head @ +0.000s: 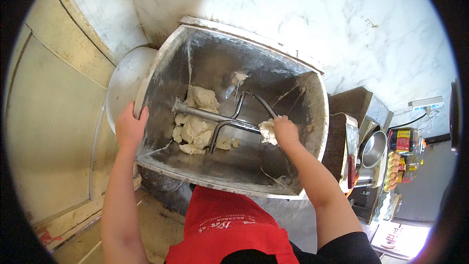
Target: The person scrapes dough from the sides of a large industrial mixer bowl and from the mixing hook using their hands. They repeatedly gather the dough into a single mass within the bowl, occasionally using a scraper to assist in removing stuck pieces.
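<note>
A dough mixer's metal tub (pixel 227 187) with floury walls lies before me. My left hand (pixel 130 126) grips its left rim, thumb on the inner side. Inside the tub, my right hand (pixel 285 130) is closed on a whitish lump of dough (pixel 268 132) at the right end of the mixer's metal shaft (pixel 205 113); whether the fingers also hold the metal is hidden. Lumps of pale dough (pixel 196 130) lie under and around the shaft's left part, with small pieces beside the bent mixing arm (pixel 214 135). More dough sticks to the far wall (pixel 240 77).
A marbled wall (pixel 351 25) stands behind the tub. To the right are a cleaver (pixel 351 154), a steel bowl (pixel 374 149), a tray of eggs (pixel 392 170), bottles (pixel 404 140) and a power strip (pixel 425 103). A round pale container (pixel 128 80) sits at the left.
</note>
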Tool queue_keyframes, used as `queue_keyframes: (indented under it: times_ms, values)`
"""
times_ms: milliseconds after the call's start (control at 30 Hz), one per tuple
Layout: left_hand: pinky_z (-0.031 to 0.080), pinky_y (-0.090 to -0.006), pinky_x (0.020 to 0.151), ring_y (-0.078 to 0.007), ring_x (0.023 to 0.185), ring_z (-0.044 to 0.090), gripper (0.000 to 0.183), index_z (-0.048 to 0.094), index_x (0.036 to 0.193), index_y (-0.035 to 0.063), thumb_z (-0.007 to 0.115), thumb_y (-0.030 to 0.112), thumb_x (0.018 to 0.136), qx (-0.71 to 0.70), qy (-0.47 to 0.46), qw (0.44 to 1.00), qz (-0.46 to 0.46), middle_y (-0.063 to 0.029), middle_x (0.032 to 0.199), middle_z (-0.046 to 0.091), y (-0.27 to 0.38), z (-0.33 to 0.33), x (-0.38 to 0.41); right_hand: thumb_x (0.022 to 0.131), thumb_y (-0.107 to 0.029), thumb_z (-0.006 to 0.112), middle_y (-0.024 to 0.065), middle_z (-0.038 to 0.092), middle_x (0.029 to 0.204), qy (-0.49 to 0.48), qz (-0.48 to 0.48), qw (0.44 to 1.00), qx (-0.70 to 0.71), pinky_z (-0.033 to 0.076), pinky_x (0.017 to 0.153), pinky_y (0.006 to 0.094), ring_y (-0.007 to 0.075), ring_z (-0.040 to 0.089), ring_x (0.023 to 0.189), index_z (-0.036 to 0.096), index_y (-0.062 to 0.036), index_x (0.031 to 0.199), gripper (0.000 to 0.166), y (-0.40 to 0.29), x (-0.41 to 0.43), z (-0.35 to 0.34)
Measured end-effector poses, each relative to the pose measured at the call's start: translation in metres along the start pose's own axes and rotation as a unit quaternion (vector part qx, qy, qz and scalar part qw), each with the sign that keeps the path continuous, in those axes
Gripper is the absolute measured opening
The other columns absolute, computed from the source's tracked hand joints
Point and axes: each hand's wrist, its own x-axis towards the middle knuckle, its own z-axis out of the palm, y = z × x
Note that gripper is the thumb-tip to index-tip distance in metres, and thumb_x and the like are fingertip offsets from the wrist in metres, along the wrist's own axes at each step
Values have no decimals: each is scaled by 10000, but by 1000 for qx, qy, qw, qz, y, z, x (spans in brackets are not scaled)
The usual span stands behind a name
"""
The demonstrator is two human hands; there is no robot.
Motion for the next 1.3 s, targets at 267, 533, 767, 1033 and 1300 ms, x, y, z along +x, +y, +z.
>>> queue_keyframes:
  times_ms: [267,533,767,1033,1300]
  values:
    - [403,-409,568,-330,632,539,323,545,862,37,550,338,744,-14,-10,1000,9,-167,669,557,-8,6,2,778,-174,493,176,563,785,92,-38,992,71,480,571,400,323,586,683,504,-47,827,136,8,9,-33]
    - [416,-412,590,-350,656,543,327,543,859,34,547,338,738,-5,-33,999,-33,-180,706,568,4,-5,1,827,-392,448,166,587,690,144,-65,932,326,452,581,418,327,575,646,539,-71,915,344,-67,14,-117]
    - [412,-413,564,-347,632,542,313,541,808,25,560,327,728,-30,-16,999,-20,-176,681,568,-2,3,3,762,-405,535,225,241,1316,-45,-318,929,185,280,963,415,361,303,1188,366,-107,1241,589,-183,9,-61]
    - [412,-414,551,-350,608,542,312,552,842,44,558,334,729,-10,-12,1000,-21,-168,642,564,-6,6,2,783,-398,524,257,262,1298,-25,-268,873,407,257,986,377,347,319,1183,389,-106,1228,548,-161,61,-45]
    - [410,-404,539,-326,574,538,350,559,897,48,546,363,743,-1,-20,999,-43,-153,620,557,-2,6,1,864,-360,424,112,552,1031,-133,-52,808,572,422,750,298,179,563,855,455,-49,1157,428,-63,79,-67]
